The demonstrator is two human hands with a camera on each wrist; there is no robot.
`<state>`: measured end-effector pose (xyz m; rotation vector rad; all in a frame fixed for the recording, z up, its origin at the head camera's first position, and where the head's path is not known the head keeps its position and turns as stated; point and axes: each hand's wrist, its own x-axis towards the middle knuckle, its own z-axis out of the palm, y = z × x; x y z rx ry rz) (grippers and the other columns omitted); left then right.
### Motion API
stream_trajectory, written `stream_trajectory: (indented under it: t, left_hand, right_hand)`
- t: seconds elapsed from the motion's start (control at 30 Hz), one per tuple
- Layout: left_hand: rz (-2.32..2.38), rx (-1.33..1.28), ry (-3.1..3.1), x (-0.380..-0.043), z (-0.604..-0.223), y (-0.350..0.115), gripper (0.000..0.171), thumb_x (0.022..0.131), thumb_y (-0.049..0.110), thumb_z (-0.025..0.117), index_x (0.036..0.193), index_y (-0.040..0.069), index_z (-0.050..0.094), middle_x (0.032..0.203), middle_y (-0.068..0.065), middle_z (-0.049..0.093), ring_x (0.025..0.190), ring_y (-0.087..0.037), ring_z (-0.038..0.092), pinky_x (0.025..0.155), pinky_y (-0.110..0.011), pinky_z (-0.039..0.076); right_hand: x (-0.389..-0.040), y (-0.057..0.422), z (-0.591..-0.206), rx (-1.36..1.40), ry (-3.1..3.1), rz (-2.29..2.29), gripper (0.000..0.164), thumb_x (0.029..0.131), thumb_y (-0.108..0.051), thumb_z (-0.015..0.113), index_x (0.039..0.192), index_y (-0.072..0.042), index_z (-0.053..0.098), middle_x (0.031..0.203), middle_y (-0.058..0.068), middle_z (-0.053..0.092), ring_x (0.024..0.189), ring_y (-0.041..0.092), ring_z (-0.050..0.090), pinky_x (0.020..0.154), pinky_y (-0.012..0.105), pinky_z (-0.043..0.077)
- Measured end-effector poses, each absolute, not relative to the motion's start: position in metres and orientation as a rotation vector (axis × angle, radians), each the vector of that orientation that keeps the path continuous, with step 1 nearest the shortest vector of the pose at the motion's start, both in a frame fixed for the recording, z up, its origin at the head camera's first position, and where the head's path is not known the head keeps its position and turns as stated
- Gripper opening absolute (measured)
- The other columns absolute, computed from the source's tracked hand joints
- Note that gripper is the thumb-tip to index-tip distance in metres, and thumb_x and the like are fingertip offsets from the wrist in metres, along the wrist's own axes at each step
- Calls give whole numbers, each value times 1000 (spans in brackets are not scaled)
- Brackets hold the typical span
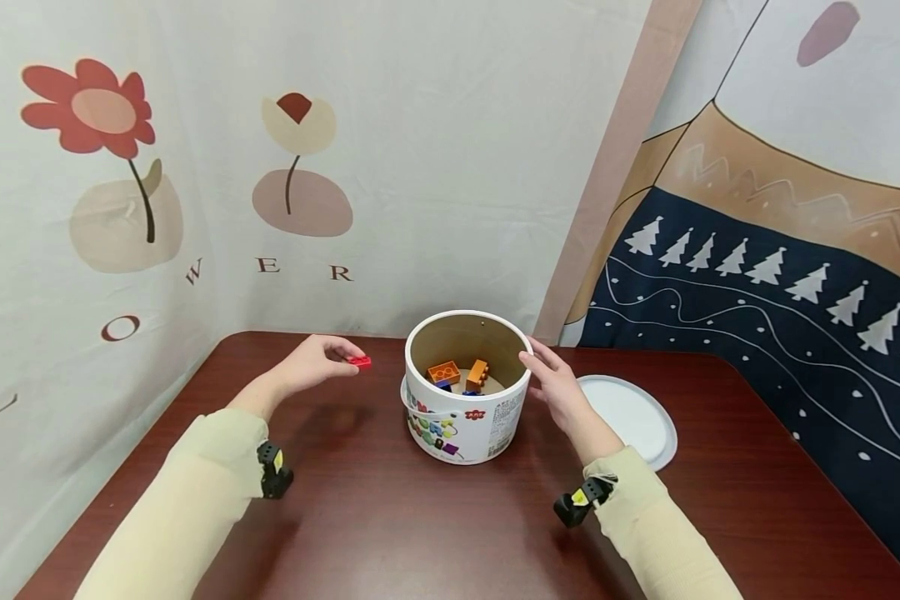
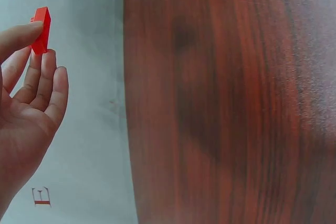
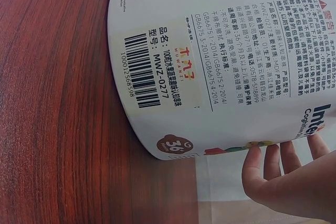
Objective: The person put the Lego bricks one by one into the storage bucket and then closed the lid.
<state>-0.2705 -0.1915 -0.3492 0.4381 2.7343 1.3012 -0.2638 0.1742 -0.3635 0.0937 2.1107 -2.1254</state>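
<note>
Between the thumb and fingers of my left hand [image 1: 317, 364] is pinched a small red toy brick [image 1: 361, 362], held over the table left of the bucket. The left wrist view shows the red brick [image 2: 41, 30] from its side, the other fingers loosely spread below it. A white round bucket [image 1: 457, 429] with printed sides stands upright on the table. My right hand [image 1: 558, 387] grips its right side, thumb at the rim and fingers on the outer wall. Inside lie two orange bricks, one on the left [image 1: 443, 372] and one on the right [image 1: 477, 376], with partly hidden blue pieces.
A white round lid [image 1: 630, 417] lies on the table to the right of the bucket, partly behind my right forearm. The dark red-brown wooden table [image 1: 390, 533] meets a printed cloth [image 1: 435, 167] at the back. The bucket's white handle [image 1: 412, 406] hangs down its left front.
</note>
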Motion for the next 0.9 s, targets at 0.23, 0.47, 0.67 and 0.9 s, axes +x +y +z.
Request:
stream_trajectory:
  t: [0.23,0.47,0.67,0.9]
  left_hand:
    - [1276,437,2745,-271,-337,-192,28,84,14,67,107,-1,66,96,-11,67,84,-17,56,74,-30,48]
    - [1306,437,2747,-272,-324,-191,29,84,12,66,109,-2,65,95,-10,66,82,-14,55,72,-26,47]
    - [1324,424,2750,-274,-312,-186,28,84,14,66,109,1,65,96,-9,66,84,-15,55,76,-30,47]
    - [1309,447,2776,-278,-300,-177,27,85,15,66,109,3,65,98,-10,66,87,-18,56,76,-28,48]
  right_hand:
    - [-263,173,-363,102,2122,-2114,51,97,-25,49,145,-15,35,150,15,32,134,33,36,109,54,30]
    - [-264,172,-363,105,2118,-2118,51,97,-25,49,145,-15,35,149,15,33,133,32,37,109,54,31]
    - [-264,173,-363,100,2113,-2121,51,97,-24,49,145,-15,34,150,15,32,134,33,36,109,54,30]
    - [-263,173,-363,110,2114,-2110,52,97,-25,49,145,-17,34,150,14,32,134,32,35,109,53,30]
